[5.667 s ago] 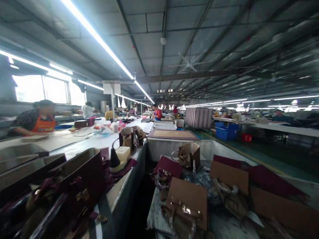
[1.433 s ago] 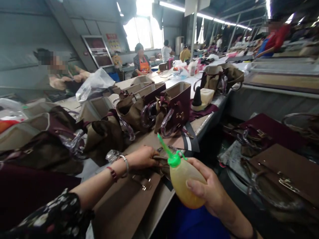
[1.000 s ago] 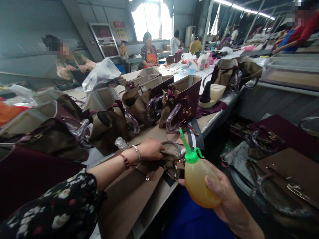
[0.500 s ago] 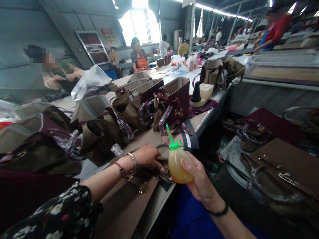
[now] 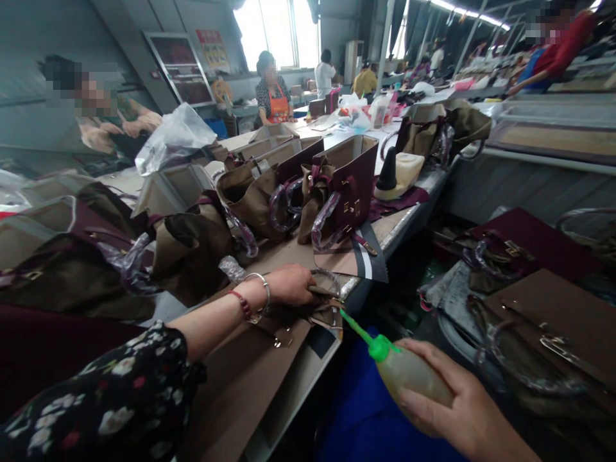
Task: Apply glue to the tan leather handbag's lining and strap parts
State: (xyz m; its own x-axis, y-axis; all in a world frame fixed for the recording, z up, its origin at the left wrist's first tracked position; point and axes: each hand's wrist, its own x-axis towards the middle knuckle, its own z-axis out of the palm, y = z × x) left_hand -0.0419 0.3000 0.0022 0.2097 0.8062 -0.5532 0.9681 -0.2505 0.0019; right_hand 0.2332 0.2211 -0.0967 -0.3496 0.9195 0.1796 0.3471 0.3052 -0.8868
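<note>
My left hand [image 5: 289, 285] is closed on the strap and flap of a flat brown bag piece [image 5: 255, 372] lying at the table's near edge. In my right hand [image 5: 452, 407] I grip a soft glue bottle [image 5: 411, 375] with yellowish liquid and a green nozzle [image 5: 359, 328]. The bottle lies tilted left, and its tip points at the bag part right beside my left fingers. A metal clasp [image 5: 283, 338] shows on the brown piece. A bangle and a red bead bracelet sit on my left wrist.
Several maroon and tan handbags [image 5: 351, 183] stand open on the table beyond my hands, with plastic-wrapped handles. A black-capped bottle [image 5: 387, 170] rests on a pale pad. More flat bag pieces [image 5: 543, 308] lie piled at right. Other people work at tables behind.
My right hand has dropped and tipped the glue bottle from upright to lying leftward, its nozzle now aimed at the bag part. My left hand has stayed on the strap.
</note>
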